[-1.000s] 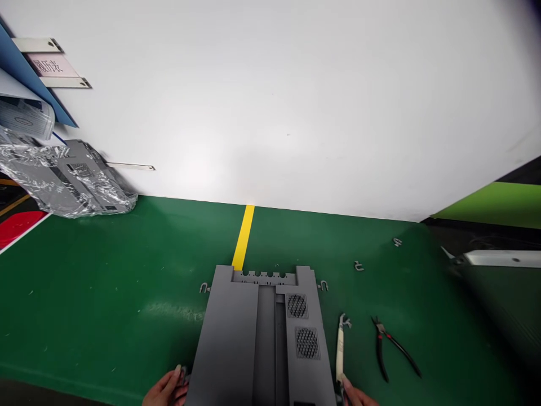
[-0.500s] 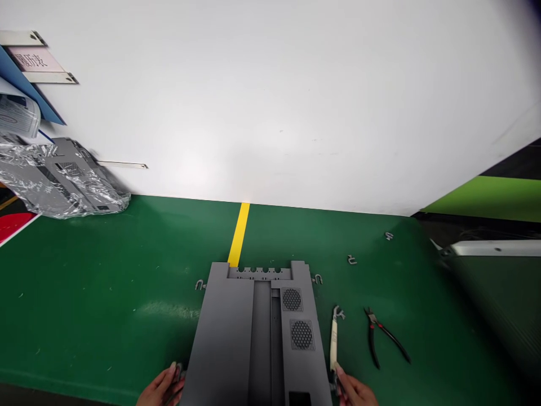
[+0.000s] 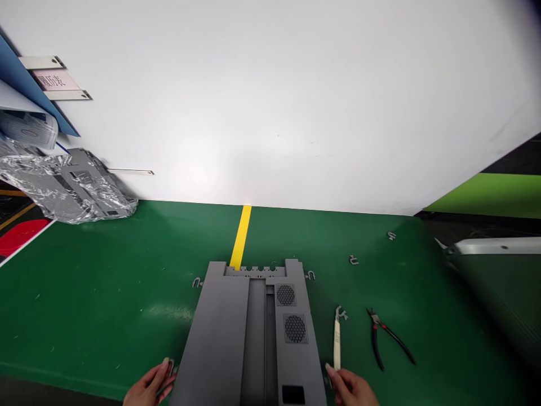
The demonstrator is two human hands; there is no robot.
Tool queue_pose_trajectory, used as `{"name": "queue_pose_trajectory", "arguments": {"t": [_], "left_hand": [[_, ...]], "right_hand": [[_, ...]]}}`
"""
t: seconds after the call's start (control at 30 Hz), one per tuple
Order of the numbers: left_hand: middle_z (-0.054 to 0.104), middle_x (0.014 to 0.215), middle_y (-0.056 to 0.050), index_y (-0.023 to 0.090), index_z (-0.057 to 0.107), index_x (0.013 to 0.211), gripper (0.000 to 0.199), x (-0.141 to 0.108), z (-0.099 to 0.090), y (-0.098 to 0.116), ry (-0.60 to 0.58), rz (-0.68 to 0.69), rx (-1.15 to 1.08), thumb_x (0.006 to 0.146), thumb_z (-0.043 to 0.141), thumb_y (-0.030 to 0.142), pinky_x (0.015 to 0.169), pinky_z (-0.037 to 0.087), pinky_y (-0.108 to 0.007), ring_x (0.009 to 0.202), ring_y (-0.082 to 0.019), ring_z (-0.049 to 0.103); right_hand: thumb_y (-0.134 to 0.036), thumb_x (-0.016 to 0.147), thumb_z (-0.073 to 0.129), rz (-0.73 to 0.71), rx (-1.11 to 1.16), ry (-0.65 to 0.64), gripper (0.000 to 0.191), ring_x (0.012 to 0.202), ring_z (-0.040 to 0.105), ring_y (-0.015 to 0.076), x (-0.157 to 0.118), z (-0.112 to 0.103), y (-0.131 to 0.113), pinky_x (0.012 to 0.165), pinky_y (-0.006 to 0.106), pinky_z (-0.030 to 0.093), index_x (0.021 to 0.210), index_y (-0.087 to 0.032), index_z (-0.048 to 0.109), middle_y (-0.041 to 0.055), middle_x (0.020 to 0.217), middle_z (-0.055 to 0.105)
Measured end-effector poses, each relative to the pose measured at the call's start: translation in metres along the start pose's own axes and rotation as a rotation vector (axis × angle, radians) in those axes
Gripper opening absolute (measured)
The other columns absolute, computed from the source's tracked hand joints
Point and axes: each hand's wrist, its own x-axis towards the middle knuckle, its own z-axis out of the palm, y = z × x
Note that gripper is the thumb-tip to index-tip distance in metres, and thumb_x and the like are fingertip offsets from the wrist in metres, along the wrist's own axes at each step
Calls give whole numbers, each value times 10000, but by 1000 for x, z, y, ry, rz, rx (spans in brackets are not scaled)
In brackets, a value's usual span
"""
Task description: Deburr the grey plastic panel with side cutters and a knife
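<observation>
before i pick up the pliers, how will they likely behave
The pliers will probably feel stiff and fairly solid, since the head looks like metal. The handles sit spread, so they may swing together when gripped. Lying flat, they seem unlikely to roll.

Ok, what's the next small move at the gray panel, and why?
I'd probably have the left hand gently press its small clip toward the gray panel: the fingers are already on it, right by the panel's edge, and a matching far clip sticks out from that same side.

Smooth white wall (image 3: 270, 113) behind a green worktop (image 3: 105, 293), yellow-striped.
</observation>
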Motion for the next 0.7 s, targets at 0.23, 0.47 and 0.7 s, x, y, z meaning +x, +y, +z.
{"name": "queue_pose_trajectory", "arguments": {"t": [0.23, 0.47, 0.7], "left_hand": [[745, 1272, -158, 121, 759, 1080, 388, 6, -5, -4, 3, 75, 50, 802, 836, 381, 1115, 558, -528, 1146, -342, 725], [769, 1178, -163, 102, 774, 1008, 301, -5, 5, 3, 25, 54, 34, 815, 822, 328, 872, 640, -392, 982, -274, 760], [736, 846, -91, 107, 733, 937, 139, -4, 21, 18, 25, -62, -84, 882, 750, 234, 625, 564, -291, 710, -179, 697]], "right_hand": [[-811, 836, 413, -129, -278, 117, 591, 542, 572, 230, 6, 11, -2, 583, 344, 372, 597, -271, 382, 31, 525, 516], [-744, 897, 414, -149, -249, 157, 548, 556, 575, 225, -5, 16, -6, 578, 344, 371, 619, -271, 400, 26, 537, 521], [-838, 780, 559, -137, 101, 8, 617, 508, 573, 148, 17, 24, -21, 522, 286, 390, 654, -243, 456, -29, 563, 554]]}}
